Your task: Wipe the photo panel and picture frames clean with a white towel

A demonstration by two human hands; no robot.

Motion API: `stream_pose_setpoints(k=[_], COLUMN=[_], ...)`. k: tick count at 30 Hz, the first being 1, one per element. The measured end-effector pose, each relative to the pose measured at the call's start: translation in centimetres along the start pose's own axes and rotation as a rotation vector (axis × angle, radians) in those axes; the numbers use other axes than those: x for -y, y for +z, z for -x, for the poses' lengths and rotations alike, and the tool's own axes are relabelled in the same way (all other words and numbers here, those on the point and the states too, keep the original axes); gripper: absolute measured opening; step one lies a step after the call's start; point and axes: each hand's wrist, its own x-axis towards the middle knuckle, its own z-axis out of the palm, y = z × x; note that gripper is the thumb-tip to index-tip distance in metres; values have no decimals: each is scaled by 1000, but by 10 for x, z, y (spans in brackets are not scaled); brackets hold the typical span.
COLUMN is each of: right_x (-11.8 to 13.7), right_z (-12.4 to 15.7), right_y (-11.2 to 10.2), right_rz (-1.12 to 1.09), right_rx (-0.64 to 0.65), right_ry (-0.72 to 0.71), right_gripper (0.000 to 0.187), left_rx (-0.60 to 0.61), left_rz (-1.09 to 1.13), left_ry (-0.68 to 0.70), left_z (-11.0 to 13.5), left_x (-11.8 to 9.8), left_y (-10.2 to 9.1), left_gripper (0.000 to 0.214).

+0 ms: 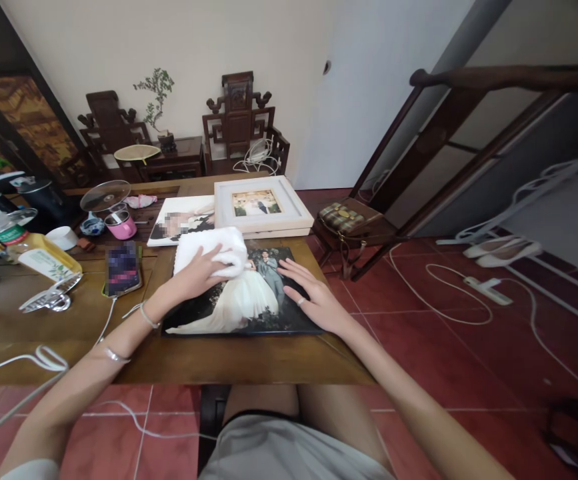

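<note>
Two hands are on one big photo (233, 308), a dark print that lies flat at the near middle of the table (193, 363), its long side running left to right across the person. On the print's far left corner sits a folded white towel (219, 241). The left hand (196, 275) lies palm down on the towel's near edge, fingers curled into the cloth and pressing it onto the print. From that hold the uncovered print stretches to the right and back toward the person. The right hand (313, 297) is well apart from the towel, at the print's right edge, flat and spread with fingers apart, clamped on nothing, only pinning the print down. So the left hand is the one at the towel. Just beyond the towel lie a second print (181, 220) and a pale frame (261, 203). Left of the photo a phone (123, 267) lies face up, and farther back stands a pink cup (121, 227)
</note>
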Motion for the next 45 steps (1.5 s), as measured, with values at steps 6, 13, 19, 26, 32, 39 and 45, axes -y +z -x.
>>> stream_pose_setpoints(k=[6, 13, 19, 26, 32, 39, 45], right_x=[-1, -2, -2, -2, -3, -4, -6], right_z=[0, -1, 0, -1, 0, 0, -1], right_y=[-1, -3, -1, -1, -2, -1, -1], right_rz=[14, 12, 32, 16, 9, -25, -78], right_rx=[17, 23, 27, 22, 38, 35, 20], right_ry=[-10, -23, -6, -11, -12, 18, 19], right_gripper=[40, 41, 41, 41, 47, 50, 55], left_rx=[25, 53, 59, 16, -7, -68, 4], left_rz=[-36, -81, -67, -42, -246, -283, -324], left_ry=[38, 229, 92, 27, 86, 215, 36], left_z=[24, 57, 1, -45, -3, 24, -24], left_x=[-52, -104, -65, -52, -102, -135, -107], left_y=[21, 44, 15, 11, 37, 41, 18], left_gripper=[31, 15, 31, 32, 20, 21, 25])
